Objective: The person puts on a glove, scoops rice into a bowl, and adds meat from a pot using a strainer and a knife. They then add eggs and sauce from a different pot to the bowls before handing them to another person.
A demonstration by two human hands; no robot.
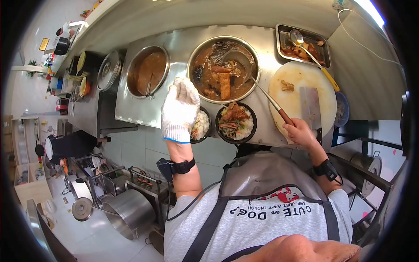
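Two black bowls of rice are sitting side by side at the near edge of the steel counter [179, 48], just below a wide stew pan [258, 70]. The right hand [299, 132] is closing firmly around the brown handle of a ladle [263, 91], whose cup is dipping into the dark broth beside a browned, oblong piece of food [224, 86]. The left hand [180, 107], wearing a white glove with a blue edge, is hovering palm up with its fingers together and loosely curled, gripping nothing visible; it is partly covering the left bowl [210, 124], and whether it is touching that bowl is impossible to tell. The right bowl [237, 143] is holding rice, brown chunks and shredded vegetables. To the left, a smaller pot [168, 65] is holding reddish-brown sauce, with a metal utensil [149, 85] standing tilted in it. To the right, a round cutting board [279, 96] is carrying a small piece of food [287, 85] and a broad-bladed knife [310, 105]. Beyond the board, a metal tray [279, 30] is holding brown food, and a yellow-handled spoon [322, 70] is resting in it, its handle extending past the rim.
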